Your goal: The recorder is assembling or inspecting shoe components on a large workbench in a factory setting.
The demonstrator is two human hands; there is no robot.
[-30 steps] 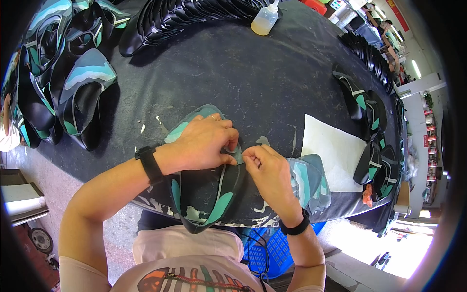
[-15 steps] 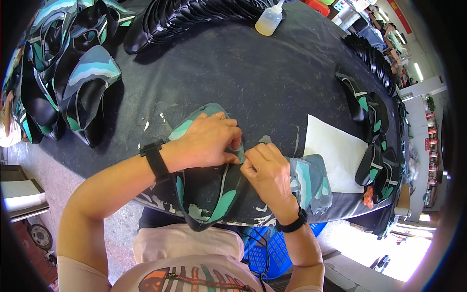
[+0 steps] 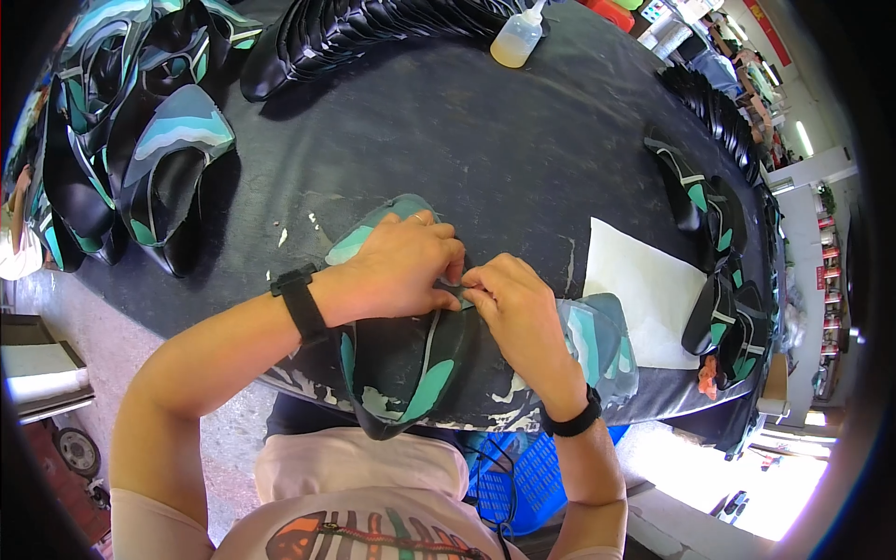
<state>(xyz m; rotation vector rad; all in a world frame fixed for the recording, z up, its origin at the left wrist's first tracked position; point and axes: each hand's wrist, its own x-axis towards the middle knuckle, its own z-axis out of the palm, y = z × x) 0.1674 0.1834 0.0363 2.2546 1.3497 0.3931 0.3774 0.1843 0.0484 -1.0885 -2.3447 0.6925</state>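
A shoe upper [image 3: 434, 383], black and grey with teal patches, lies by the near edge of a dark, worn surface [image 3: 448, 140]. Its long axis runs from that edge toward the far edge: the looped end reaches the near edge, and the patterned end points away from the person.

The left hand [image 3: 401, 266] lies across the patterned end, its fingers curled, with thumb and forefinger by the rim facing the surface's right side; whether they pinch together cannot be told. The right hand [image 3: 518, 313] comes from that right side, thumb and forefinger pressed together on a bit of the same rim. So this stretch of rim sits right between the two sets of fingertips, about midway along the upper; the left hand covers the piece, while the right touches only its rim.

Just beyond the right hand are patterned pieces [image 3: 597, 341] and a white sheet [image 3: 639, 299]. More uppers lie along the right edge [image 3: 719, 327] and in a heap [image 3: 182, 135] at the far left corner. Near the far edge stand a row of black pieces [image 3: 355, 42] and a bottle [image 3: 516, 42] of yellowish liquid.
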